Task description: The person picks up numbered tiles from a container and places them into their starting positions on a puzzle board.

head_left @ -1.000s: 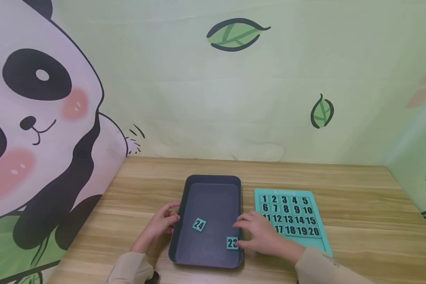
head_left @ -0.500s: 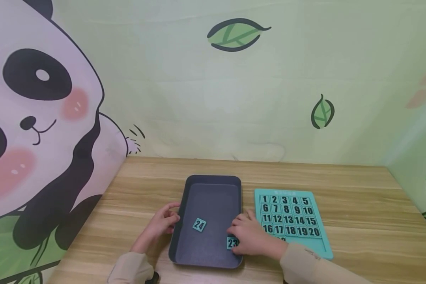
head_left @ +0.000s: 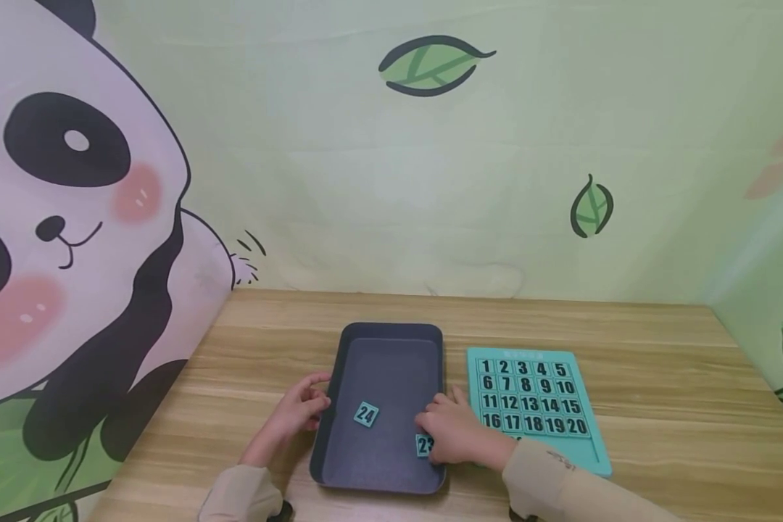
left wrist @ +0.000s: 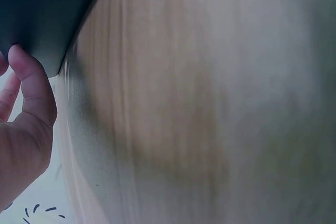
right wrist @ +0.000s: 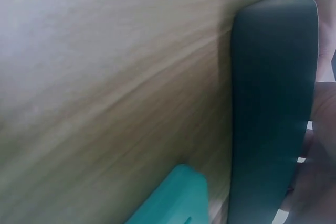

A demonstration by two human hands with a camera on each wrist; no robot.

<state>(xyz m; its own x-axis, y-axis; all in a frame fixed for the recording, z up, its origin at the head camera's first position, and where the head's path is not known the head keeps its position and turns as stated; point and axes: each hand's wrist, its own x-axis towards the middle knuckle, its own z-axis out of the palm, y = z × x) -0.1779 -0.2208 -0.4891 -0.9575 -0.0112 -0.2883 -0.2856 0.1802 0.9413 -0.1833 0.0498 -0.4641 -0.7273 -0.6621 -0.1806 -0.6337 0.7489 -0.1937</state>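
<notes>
My left hand (head_left: 300, 404) is at the left side of the dark grey tray (head_left: 381, 362), fingertips against its outer wall. In the left wrist view, the thumb (left wrist: 34, 80) touches that wall. Across the tray, my right hand (head_left: 455, 433) reaches over the right rim with bent fingers at the teal number tile 23 (head_left: 423, 445), covering the tile's right part. Another teal tile, 24 (head_left: 366, 414), lies tilted on the tray floor. In the right wrist view, the tray's outer wall (right wrist: 273, 103) hides most of the fingers.
Right of the tray lies a teal number board (head_left: 592, 413) with tiles 1 to 20 in rows; my right hand and sleeve (head_left: 548, 475) partly cover its lower row. All stands on a wooden table (head_left: 678, 377) before a wall (head_left: 313, 167) printed with a panda and leaves.
My right hand has moved left over the tray rim and its fingers have closed in on tile 23, which has shifted slightly. The left hand has stayed at the tray.
</notes>
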